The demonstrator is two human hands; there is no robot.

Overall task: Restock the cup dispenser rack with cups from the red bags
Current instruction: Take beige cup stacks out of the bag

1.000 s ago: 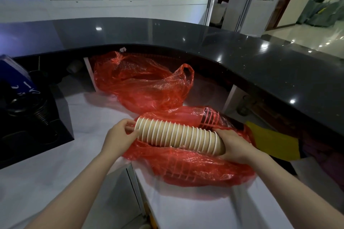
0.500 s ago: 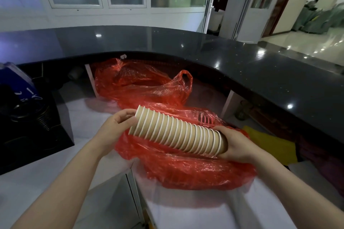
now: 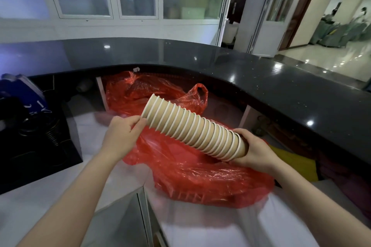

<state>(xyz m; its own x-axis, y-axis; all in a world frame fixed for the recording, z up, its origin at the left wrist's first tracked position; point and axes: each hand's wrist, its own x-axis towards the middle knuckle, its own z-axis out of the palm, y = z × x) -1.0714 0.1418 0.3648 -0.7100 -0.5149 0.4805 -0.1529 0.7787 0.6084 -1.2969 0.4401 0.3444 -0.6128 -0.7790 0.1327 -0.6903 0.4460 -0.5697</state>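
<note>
Two hands hold a cup stack (image 3: 192, 129) tilted in the air above the near red bag (image 3: 192, 172): left hand (image 3: 122, 136) pinches its open upper end, right hand (image 3: 256, 151) curls round its base. Second red bag (image 3: 140, 94) lies behind, under the black counter (image 3: 261, 78); black rack (image 3: 30, 138) sits at the worktop's left edge.

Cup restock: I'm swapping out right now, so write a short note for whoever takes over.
Left hand grips the rim end of the cup stack; right hand holds the base end.
Stack is clear of the near red bag, tilted above it. A second red bag lies behind.
Done: stack out of the bag.
Left: load it into the black dispenser rack at left.
</note>
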